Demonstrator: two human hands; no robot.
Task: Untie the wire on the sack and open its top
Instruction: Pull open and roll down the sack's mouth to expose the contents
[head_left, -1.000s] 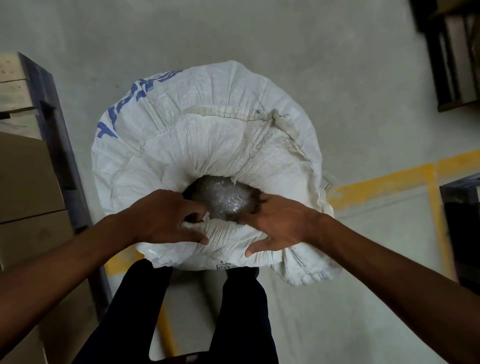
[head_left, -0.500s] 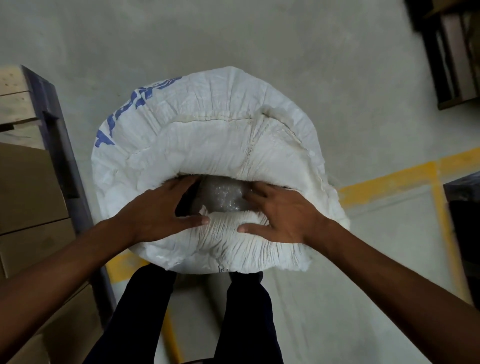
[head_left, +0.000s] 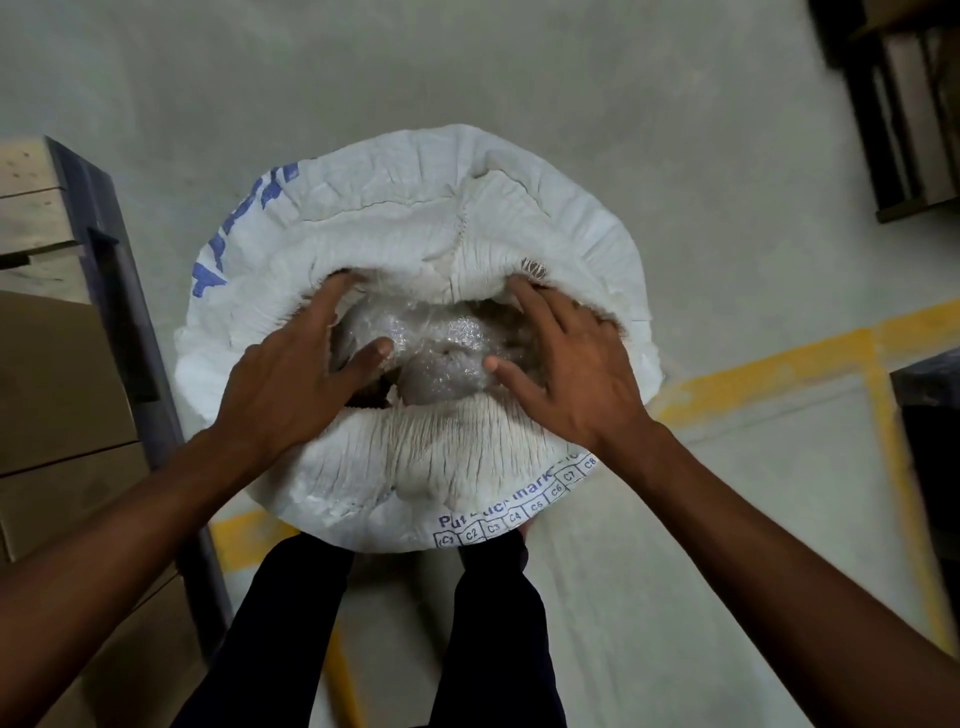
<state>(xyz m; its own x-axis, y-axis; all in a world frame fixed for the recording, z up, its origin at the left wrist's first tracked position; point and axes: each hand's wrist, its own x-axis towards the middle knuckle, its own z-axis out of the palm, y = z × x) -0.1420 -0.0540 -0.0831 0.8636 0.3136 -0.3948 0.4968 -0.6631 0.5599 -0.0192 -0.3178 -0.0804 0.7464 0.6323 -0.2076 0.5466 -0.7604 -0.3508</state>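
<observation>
A white woven sack (head_left: 415, 208) with blue print stands upright on the floor in front of my legs. Its top is rolled outward into a thick ring, and the mouth gapes in the middle. Inside shows a clear crinkled plastic liner (head_left: 441, 343) over grey contents. My left hand (head_left: 296, 374) lies flat on the left side of the mouth, fingers spread, fingertips at the far rim. My right hand (head_left: 566, 374) lies spread on the right side, thumb on the liner, fingertips at the far rim. No wire is visible.
Stacked cardboard boxes (head_left: 57, 395) on a dark pallet frame (head_left: 124, 312) stand close on the left. Yellow floor lines (head_left: 769, 364) run to the right. Dark pallets sit at the top right (head_left: 904, 104) and at the right edge (head_left: 935, 415). Bare concrete floor lies beyond the sack.
Both hands moved from the near rim up into the mouth and spread apart. The sack's opening is wider, and more of the plastic liner shows.
</observation>
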